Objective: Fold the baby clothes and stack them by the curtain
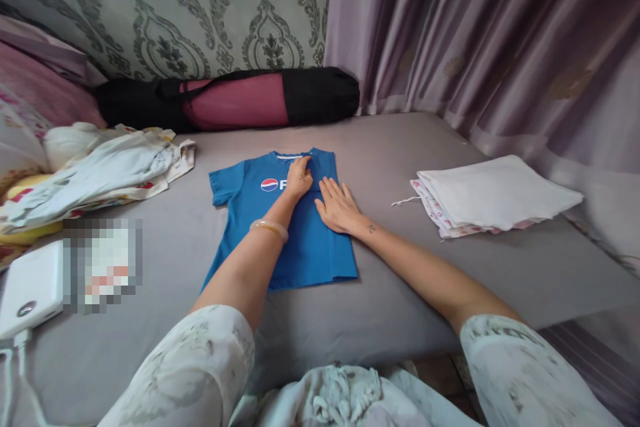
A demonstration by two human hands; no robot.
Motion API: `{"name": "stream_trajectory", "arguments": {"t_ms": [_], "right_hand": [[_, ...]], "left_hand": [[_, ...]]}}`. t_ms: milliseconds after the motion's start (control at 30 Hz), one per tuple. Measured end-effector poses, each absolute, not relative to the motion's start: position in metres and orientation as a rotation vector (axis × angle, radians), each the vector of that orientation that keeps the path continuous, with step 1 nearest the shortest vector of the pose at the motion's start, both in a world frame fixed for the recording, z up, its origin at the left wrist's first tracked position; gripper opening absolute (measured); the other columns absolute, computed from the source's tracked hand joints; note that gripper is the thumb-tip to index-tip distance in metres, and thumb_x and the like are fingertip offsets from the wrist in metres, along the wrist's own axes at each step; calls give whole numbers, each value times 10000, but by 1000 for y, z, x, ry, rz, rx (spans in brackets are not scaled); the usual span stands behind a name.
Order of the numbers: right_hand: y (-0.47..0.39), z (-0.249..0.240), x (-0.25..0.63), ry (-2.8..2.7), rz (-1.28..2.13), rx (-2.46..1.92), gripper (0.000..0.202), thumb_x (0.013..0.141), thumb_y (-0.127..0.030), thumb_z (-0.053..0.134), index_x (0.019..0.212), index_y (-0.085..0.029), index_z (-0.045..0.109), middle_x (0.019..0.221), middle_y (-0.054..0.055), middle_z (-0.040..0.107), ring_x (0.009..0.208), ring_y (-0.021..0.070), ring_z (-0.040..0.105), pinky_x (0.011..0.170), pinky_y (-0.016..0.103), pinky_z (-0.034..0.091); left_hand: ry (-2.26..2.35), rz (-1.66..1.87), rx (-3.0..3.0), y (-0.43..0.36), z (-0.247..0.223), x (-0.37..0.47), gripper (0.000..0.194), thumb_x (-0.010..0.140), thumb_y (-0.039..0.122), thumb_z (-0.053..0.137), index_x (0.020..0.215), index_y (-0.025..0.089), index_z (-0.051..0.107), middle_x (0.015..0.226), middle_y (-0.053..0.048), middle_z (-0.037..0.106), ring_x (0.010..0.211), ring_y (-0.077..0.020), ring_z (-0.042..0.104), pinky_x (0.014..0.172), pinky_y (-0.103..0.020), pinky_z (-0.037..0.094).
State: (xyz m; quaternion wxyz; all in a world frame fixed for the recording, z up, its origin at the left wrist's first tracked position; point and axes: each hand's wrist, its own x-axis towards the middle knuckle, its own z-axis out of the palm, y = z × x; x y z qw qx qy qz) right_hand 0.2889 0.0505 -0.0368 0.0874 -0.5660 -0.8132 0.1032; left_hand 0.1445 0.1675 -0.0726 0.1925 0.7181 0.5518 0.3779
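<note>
The folding of one blue short-sleeved T-shirt [317, 255] with a white-lettered chest print looks only partly done: it lies front up, collar away from the person, at the middle of a bed [385, 147] spread with a plain grey sheet. Its right edge runs straight with no sleeve jutting out, so that side seems turned in; the left sleeve and left side remain spread flat, and the length is not yet doubled. Of the two hands, set apart just beside each other, the left hand [300, 177] has its fingers bunched near the collar, though whether they pinch cloth or merely press it cannot be told, while the right hand [340, 207] rests flat and spread at the turned-in edge. Around them are one folded stack of white cloth [495, 193], one loose heap of pale clothes [100, 170], one long black-and-maroon fabric bag [240, 101] and one white plastic power bank [33, 287].
</note>
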Motion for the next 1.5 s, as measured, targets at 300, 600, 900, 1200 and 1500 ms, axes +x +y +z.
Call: {"name": "stream_trajectory", "arguments": {"t_ms": [300,600,900,1200,1500], "right_hand": [[5,-22,294,-2483,315,-1518,665,1007,-438,202,1537,-36,206,1607,148,156,1491,246,95,1209,465,68],[-26,-17,302,-2541,492,-1340,593,1014,-450,242,1472,-106,397,1534,142,373,1434,245,301,1185,452,225],[125,-22,302,-2199,227,-1756,467,940,-137,307,1354,-92,520,1404,139,508,1279,234,461,1071,336,356],[162,-34,303,-2183,154,-1860,420,953,-245,370,1312,-171,574,1288,143,543,1198,287,472,985,382,397],[194,-49,322,-2011,504,-1740,500,843,-62,429,1274,-200,641,1267,80,628,1192,178,553,1037,274,389]], "left_hand": [[1495,1129,2103,172,-80,141,492,764,72,462,1238,127,582,1248,-150,600,1201,-281,529,1084,-451,378],[1458,1216,2122,174,-88,143,501,750,107,499,1245,140,571,1260,-150,586,1208,-288,524,1075,-467,395],[1342,1286,2207,163,-79,146,528,732,70,474,1246,145,569,1247,-132,601,1190,-263,528,1070,-443,391],[1274,1284,2161,153,-71,147,692,723,5,427,1395,172,451,1046,-82,638,920,-203,566,911,-376,481],[1337,1052,2366,152,-67,152,314,725,62,487,867,187,738,927,-73,632,945,-227,573,946,-408,442]]}}
